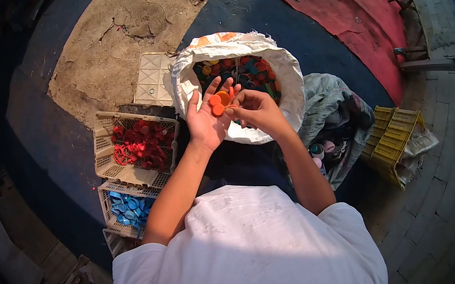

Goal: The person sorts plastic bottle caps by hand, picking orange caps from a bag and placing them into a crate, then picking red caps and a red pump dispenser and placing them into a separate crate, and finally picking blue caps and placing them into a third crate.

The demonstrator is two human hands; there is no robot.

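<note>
My left hand (205, 124) is turned palm up over the near side of a white woven sack (289, 74). Several orange plastic caps (218, 109) lie on its palm and against its fingers. Coming in from the right, my right hand (262, 114) pinches a small orange piece at the edge of that handful, probably a cap; its fingers partly hide the piece. Inside the sack's rolled-down mouth is a heap of mixed-colour plastic caps (252, 70), in red, green, yellow and dark tones.
Left of the sack, one plastic crate (104, 154) holds red plastic pieces (142, 143), and a nearer crate (110, 218) holds blue ones (128, 207). A grey sack (318, 99) stands at the right, beside a yellow crate (388, 135). Mats cover the ground.
</note>
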